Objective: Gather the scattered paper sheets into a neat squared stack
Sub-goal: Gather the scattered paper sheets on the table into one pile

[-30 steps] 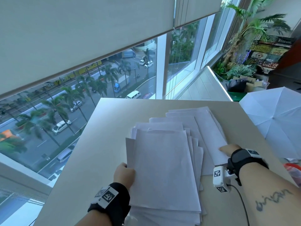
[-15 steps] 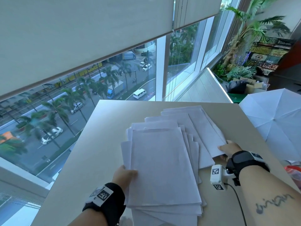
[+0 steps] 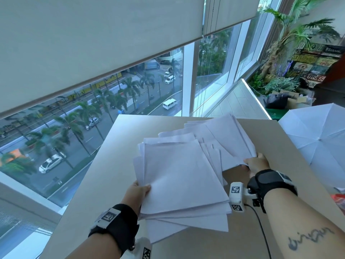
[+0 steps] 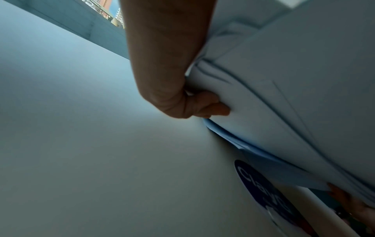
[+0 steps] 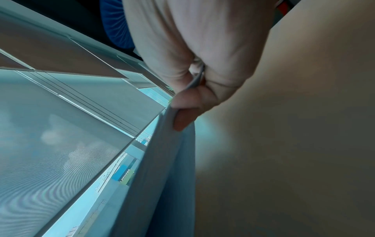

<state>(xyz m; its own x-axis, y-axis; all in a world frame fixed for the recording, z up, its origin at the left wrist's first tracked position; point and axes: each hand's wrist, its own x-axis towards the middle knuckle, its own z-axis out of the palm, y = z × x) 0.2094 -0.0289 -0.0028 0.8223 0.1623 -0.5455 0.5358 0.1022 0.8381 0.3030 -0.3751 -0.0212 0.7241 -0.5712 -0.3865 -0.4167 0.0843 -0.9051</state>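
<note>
1. Setting: upper-floor office or studio room.
2. Floor-to-ceiling windows with a roller blind half lowered; street with cars and palms far below.
3. Plain pale bench set against the glass.
4. Potted palm, cardboard boxes, white umbrella at right.

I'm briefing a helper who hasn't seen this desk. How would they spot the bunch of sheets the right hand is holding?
Start at the beige table by the window, with white paper fanned across it. The far sheets lie toward the back right, angled away from the bigger near pile. Unlike that pile, held by the left hand, their near corner is pinched by the right hand.
</note>
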